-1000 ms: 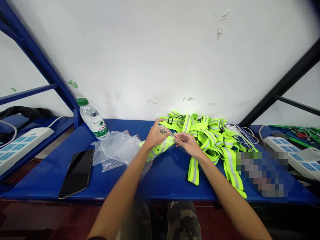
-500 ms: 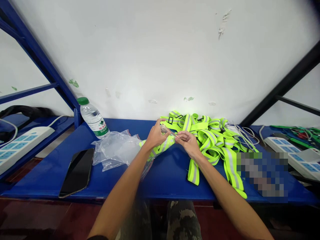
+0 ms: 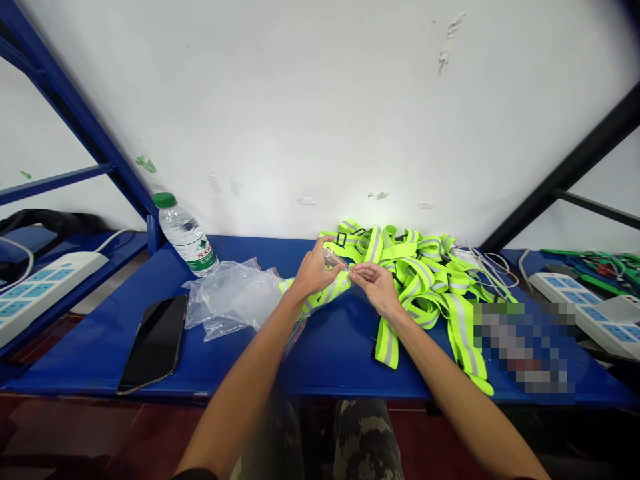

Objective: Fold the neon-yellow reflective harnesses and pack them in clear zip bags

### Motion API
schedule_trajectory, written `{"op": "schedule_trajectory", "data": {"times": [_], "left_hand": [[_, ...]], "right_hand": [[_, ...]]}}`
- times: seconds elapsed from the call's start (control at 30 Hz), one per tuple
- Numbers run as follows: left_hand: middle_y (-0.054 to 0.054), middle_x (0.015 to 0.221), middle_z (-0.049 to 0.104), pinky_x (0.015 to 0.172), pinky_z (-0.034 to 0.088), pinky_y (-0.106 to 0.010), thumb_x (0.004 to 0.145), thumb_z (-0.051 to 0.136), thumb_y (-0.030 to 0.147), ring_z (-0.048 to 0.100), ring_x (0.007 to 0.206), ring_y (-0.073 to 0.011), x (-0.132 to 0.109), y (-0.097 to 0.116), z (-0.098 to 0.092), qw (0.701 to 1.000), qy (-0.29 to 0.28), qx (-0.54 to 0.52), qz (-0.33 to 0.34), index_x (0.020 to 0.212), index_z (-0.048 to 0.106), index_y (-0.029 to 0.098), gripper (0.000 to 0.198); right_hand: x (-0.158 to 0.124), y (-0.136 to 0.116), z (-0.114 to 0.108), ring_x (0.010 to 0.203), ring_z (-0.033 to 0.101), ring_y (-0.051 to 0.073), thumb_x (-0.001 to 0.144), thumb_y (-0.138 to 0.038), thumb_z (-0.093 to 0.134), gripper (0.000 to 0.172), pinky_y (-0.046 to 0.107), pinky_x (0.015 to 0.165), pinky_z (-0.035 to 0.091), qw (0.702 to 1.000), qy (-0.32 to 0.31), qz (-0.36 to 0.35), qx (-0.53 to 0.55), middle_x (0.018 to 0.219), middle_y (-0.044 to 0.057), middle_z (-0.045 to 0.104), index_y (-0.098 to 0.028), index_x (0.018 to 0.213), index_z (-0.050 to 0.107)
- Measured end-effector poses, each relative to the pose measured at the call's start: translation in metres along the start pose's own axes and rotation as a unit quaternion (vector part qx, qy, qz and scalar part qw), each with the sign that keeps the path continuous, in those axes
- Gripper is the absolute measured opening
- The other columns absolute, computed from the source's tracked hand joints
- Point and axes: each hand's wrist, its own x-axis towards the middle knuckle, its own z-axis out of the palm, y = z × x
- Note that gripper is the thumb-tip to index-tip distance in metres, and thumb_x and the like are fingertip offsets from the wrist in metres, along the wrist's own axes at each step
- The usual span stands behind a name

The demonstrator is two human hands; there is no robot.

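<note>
Both hands meet over a clear plastic bag (image 3: 336, 259) at the middle of the blue table. My left hand (image 3: 315, 269) is closed on the bag's upper edge, thumb and fingers gripping it. With pinched fingertips, my right hand (image 3: 374, 283) holds the same edge at its right end. Neon-yellow webbing with a grey stripe (image 3: 327, 292) shows in the bag below my left hand; part of it is hidden by that hand and wrist. A tangled heap of the same yellow reflective straps (image 3: 420, 277), with black buckles, lies just right of and behind my right hand.
Flat clear zip bags (image 3: 227, 300) lie left of my left forearm. A water bottle (image 3: 187, 237) and a black phone (image 3: 154, 343) stand and lie farther left. Power strips (image 3: 50, 287) flank the blue table (image 3: 240, 373). White cables run behind the heap. A blurred patch covers the right side.
My right fingertips have shifted slightly along the bag's edge. Both hands keep their hold, and the surrounding things stay where they were.
</note>
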Motion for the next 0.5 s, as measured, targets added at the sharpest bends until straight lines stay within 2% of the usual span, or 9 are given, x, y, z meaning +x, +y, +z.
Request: {"op": "schedule_trajectory", "data": {"times": [0.17,0.33,0.5], "left_hand": [[-0.012,0.117,0.068,0.099,0.046,-0.039,0.076,0.070,0.035,0.062,0.113,-0.0268,0.003,-0.008,-0.001,1.000,-0.010,-0.012,0.002,0.129,0.048,0.015,0.060],[-0.009,0.103,0.073,0.095,0.049,-0.037,0.077,0.069,0.034,0.068,0.100,-0.0224,0.007,-0.016,0.001,0.996,-0.048,-0.076,0.008,0.130,0.048,0.013,0.061],[-0.006,0.094,0.074,0.094,0.050,-0.038,0.077,0.069,0.031,0.070,0.093,-0.0213,0.006,-0.015,0.003,0.994,-0.042,-0.098,0.013,0.132,0.048,0.014,0.061]], "right_hand": [[-0.004,-0.004,0.003,0.072,0.065,0.016,0.057,-0.048,0.086,0.041,0.031,0.071,0.054,1.000,-0.014,-0.012,0.010,0.079,0.003,0.068,-0.021,0.079,0.064],[-0.007,-0.006,0.005,0.064,0.059,0.014,0.062,-0.053,0.081,0.043,0.029,0.062,0.051,0.999,-0.039,-0.007,0.000,0.080,0.002,0.065,-0.022,0.081,0.060],[-0.005,-0.007,0.001,0.077,0.063,0.017,0.065,-0.050,0.080,0.041,0.031,0.072,0.052,0.998,-0.045,-0.030,-0.031,0.083,0.004,0.067,-0.021,0.089,0.065]]}}
